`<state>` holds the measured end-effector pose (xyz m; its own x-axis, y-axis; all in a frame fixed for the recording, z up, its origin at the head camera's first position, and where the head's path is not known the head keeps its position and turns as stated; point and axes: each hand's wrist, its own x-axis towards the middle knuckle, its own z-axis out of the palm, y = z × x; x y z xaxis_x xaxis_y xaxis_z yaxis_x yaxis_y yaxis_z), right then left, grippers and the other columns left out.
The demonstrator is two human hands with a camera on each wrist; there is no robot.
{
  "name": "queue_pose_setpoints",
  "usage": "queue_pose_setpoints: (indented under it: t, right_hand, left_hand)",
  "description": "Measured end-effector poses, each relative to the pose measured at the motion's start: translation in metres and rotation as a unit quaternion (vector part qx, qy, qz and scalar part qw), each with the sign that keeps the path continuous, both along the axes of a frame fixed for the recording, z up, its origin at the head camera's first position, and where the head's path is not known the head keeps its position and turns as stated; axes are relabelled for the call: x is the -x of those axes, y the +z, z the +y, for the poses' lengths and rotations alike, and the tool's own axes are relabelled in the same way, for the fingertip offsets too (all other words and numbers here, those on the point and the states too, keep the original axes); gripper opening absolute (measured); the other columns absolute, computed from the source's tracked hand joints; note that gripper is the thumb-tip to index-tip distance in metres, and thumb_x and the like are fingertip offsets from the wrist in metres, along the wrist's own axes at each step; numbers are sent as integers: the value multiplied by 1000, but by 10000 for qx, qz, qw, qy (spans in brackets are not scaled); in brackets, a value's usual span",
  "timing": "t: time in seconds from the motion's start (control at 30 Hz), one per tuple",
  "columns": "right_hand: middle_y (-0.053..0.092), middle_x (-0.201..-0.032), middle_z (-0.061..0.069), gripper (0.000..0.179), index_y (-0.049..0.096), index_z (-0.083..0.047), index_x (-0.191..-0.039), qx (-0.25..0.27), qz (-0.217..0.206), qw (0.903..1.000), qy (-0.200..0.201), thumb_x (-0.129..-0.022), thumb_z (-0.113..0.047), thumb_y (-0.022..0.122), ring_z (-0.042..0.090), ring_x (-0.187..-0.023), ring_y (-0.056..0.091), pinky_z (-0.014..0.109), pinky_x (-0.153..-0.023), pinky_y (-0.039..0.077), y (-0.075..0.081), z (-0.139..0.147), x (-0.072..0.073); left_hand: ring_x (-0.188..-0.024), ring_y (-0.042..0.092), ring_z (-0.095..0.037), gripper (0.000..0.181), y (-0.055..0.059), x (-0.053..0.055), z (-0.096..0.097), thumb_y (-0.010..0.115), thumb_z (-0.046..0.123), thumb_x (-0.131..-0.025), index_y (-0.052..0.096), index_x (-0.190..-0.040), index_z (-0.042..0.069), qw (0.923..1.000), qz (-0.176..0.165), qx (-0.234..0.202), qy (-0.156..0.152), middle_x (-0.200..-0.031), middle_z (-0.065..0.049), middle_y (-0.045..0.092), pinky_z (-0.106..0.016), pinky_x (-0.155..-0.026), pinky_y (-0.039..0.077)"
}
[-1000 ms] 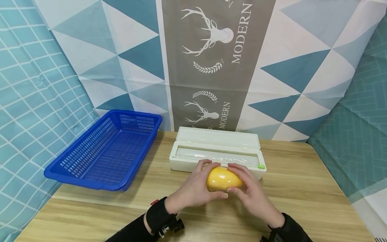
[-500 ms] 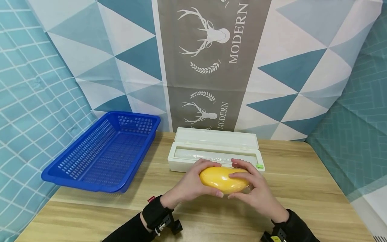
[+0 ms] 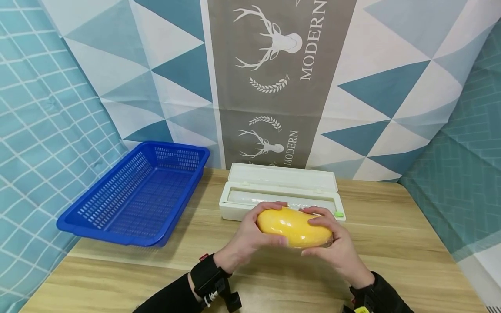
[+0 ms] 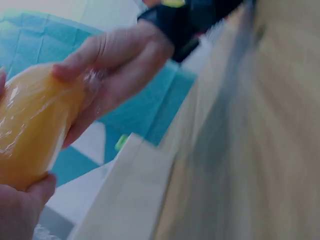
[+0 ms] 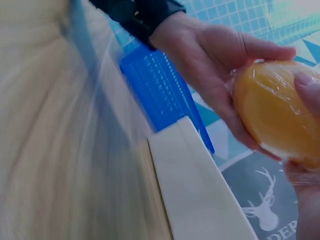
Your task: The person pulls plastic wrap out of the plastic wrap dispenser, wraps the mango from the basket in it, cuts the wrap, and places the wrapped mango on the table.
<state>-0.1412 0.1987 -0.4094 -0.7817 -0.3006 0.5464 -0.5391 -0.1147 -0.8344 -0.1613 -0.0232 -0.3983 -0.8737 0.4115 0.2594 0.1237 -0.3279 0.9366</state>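
A yellow mango [image 3: 293, 227] wrapped in shiny clear film is held up between both hands, in front of the white film box. My left hand [image 3: 250, 234] grips its left end, thumb along the near side. On the other end, my right hand [image 3: 337, 244] holds it with curled fingers above and the thumb below. In the left wrist view, film is bunched and wrinkled at the end of the mango [image 4: 35, 120] near the right hand [image 4: 120, 65]. The right wrist view shows the left hand [image 5: 210, 65] around the opposite end.
Behind the hands stands a white cling film dispenser [image 3: 232, 212], lid up, with a film roll [image 3: 248, 198] inside and a green slider [image 3: 339, 214] at its right end. A blue perforated basket [image 3: 168, 226] sits on the wooden table [image 3: 129, 274] at the left. Patterned cloths hang around.
Both hands have raised the mango slightly and turned it, so more of its length shows. The right hand has shifted outward to the right with that end. Box and basket stay put.
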Motion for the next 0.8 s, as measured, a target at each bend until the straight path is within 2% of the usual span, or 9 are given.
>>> queue_pose_setpoints:
  t: [0.07, 0.17, 0.23, 0.37, 0.5, 0.6, 0.7, 0.73, 0.8]
  right_hand:
    - [33, -136, 24, 60, 49, -2, -117, 394, -173, 9989, 165, -64, 21, 66, 33, -125, 37, 35, -92, 41, 3, -2, -1]
    - [29, -139, 25, 62, 43, -1, -119, 958, -350, 9936, 484, -65, 24, 63, 35, -128, 34, 37, -92, 41, 6, -5, -4]
    - [28, -140, 25, 59, 41, -1, -120, 1177, -432, 9898, 676, -70, 23, 59, 35, -129, 32, 38, -92, 41, 8, -6, -4]
    - [20, -143, 25, 47, 31, 0, -128, 1250, -779, 9829, 1107, -86, 16, 43, 33, -130, 31, 37, -94, 40, 10, -4, -6]
    - [17, -144, 21, 46, 24, -1, -134, 681, -1200, 9852, 1018, -91, 8, 38, 28, -128, 32, 35, -94, 40, 10, 0, -6]
    - [18, -144, 18, 48, 26, -3, -136, 96, -1314, 9884, 754, -91, 4, 44, 26, -125, 36, 36, -91, 43, 11, 4, -3]
    - [23, -141, 16, 51, 31, -6, -136, -544, -1225, 9896, 522, -90, 1, 51, 25, -118, 40, 37, -87, 46, 11, 9, 0]
    - [26, -139, 14, 51, 33, -8, -136, -789, -1183, 9889, 428, -89, -1, 54, 24, -116, 42, 36, -86, 46, 10, 11, 0]
    - [32, -137, 10, 52, 38, -11, -134, -1244, -1109, 9856, 278, -87, -6, 60, 22, -114, 43, 34, -87, 45, 6, 14, 1]
  left_hand:
    - [-117, 44, -30, 64, -3, -2, 4, 77, 4, -67, 47, -123, 9, 9979, -453, -453, -91, -136, -9, 44, -41, -91, 42]
    - [-118, 43, -31, 65, -7, -5, 9, 74, 0, -68, 42, -124, 8, 9902, -936, -1008, -246, -138, -12, 41, -41, -94, 40]
    - [-120, 42, -31, 65, -8, -6, 11, 74, -1, -68, 41, -124, 8, 9879, -974, -1177, -277, -139, -13, 39, -42, -95, 39]
    - [-120, 41, -33, 64, -9, -2, 9, 74, 1, -70, 42, -124, 8, 9916, -674, -1078, -220, -139, -14, 38, -41, -95, 39]
    - [-115, 44, -32, 64, -8, 5, 1, 75, 11, -73, 42, -127, 11, 9993, -217, -313, -63, -136, -13, 40, -39, -89, 44]
    - [-110, 46, -30, 68, -10, 10, -6, 74, 20, -75, 37, -131, 16, 9984, 178, 528, -86, -130, -11, 43, -40, -87, 44]
    - [-109, 46, -25, 71, -12, 13, -14, 74, 26, -75, 33, -132, 22, 9879, 631, 1414, -111, -126, -5, 44, -41, -91, 39]
    - [-109, 46, -23, 72, -13, 14, -16, 75, 29, -73, 33, -131, 24, 9815, 810, 1731, -82, -126, -3, 44, -41, -92, 38]
    - [-110, 46, -17, 72, -13, 15, -21, 77, 38, -69, 36, -128, 29, 9636, 1181, 2397, 50, -126, 4, 44, -40, -94, 36]
